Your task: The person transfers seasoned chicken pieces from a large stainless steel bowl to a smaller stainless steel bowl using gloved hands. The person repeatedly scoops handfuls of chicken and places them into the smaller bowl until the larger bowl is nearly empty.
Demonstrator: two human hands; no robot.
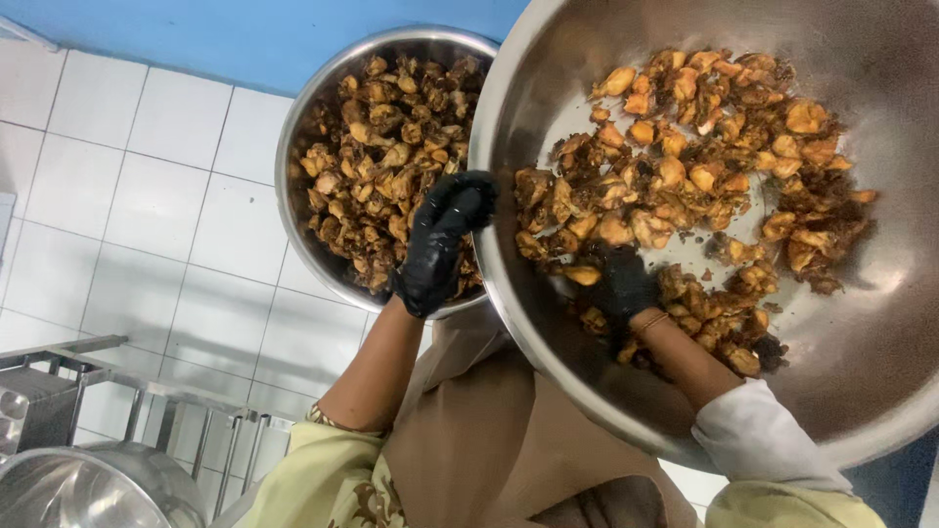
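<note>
The left hand, in a black glove, clasps the rim of the big bowl at its left edge, fingers curled over the metal. The bowl is tilted, its inside turned to the camera. The right hand, also gloved in black, lies inside this bowl among the fried pieces, fingers buried in them; whether it grips any or only presses on them I cannot tell, since the pieces hide the fingertips.

The pieces are brown and golden, spread across the middle and lower part of the big bowl, with bare steel around them.

Just behind the left hand sits a second bowl, smaller in view and heaped with darker fried pieces. The big bowl's rim overlaps its right side.

Below the hands are a tan cloth and pale green sleeves, with a white cuff on the right wrist. White floor tiles fill the left, a blue strip runs along the top, and a steel rack and another steel pot stand at lower left.
</note>
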